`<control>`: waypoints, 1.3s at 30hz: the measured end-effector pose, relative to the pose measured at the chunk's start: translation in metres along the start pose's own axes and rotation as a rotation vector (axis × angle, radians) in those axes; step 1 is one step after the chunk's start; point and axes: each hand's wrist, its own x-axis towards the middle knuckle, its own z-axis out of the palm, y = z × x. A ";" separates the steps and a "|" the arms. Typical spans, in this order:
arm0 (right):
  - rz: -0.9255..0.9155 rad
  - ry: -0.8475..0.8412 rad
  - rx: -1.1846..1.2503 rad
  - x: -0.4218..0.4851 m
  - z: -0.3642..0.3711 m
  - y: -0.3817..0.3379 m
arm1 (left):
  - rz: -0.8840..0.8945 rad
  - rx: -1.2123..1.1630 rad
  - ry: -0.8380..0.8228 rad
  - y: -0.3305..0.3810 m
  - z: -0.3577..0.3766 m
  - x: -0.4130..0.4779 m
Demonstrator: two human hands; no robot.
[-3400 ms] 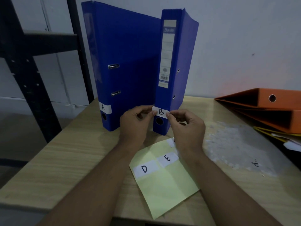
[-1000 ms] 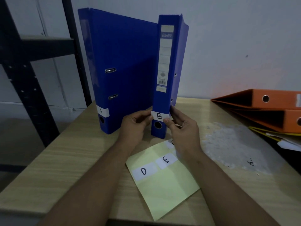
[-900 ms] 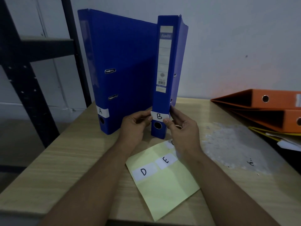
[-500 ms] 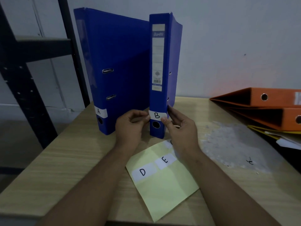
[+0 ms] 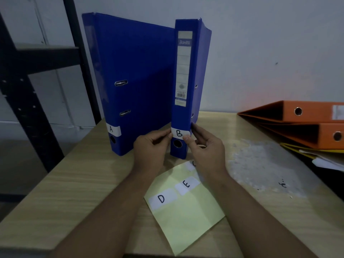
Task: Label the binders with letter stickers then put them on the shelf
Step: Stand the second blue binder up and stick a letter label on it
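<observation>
Wooden bench (image 5: 55,192) before me: my left hand (image 5: 150,147) pinches the B sticker (image 5: 179,133) onto the spine of the blue binder (image 5: 183,71) standing between my hands; my right hand (image 5: 206,148) grips that spine, thumb on the sticker. Sticking B seems nearly done; next, firm smoothing flat.

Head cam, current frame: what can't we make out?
Head view:
1. Third white sticker on the pale yellow backing sheet: letter mostly covered by the right hand.
2. Spine label of the top orange ring binder: cut off by the right frame edge.
3. Printed white spine label on the blue lever-arch binder marked B: text too small and blurred.
</observation>
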 end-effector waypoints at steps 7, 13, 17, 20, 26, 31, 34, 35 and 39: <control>-0.005 0.051 -0.018 0.002 0.002 -0.007 | 0.174 0.197 -0.082 0.002 0.005 -0.006; 0.078 0.041 0.026 0.007 0.002 -0.007 | 0.210 0.311 -0.110 0.006 0.011 -0.006; 0.089 0.026 0.049 0.010 -0.001 -0.006 | 0.217 0.335 -0.108 0.006 0.011 -0.003; 0.101 0.033 0.016 0.012 -0.003 -0.006 | 0.202 0.329 -0.104 0.006 0.011 -0.001; 0.233 0.046 0.035 0.018 -0.006 -0.005 | 0.160 0.274 -0.104 0.007 0.010 -0.001; 0.452 -0.004 0.331 0.025 -0.011 -0.005 | 0.142 0.222 -0.104 0.006 0.011 -0.002; 0.469 -0.024 0.393 0.027 -0.011 -0.002 | 0.143 0.226 -0.107 0.006 0.011 -0.001; 0.473 -0.027 0.408 0.026 -0.011 -0.001 | 0.141 0.226 -0.106 0.005 0.011 -0.001; 0.451 -0.027 0.406 0.026 -0.012 0.005 | 0.120 0.230 -0.082 0.002 0.009 -0.001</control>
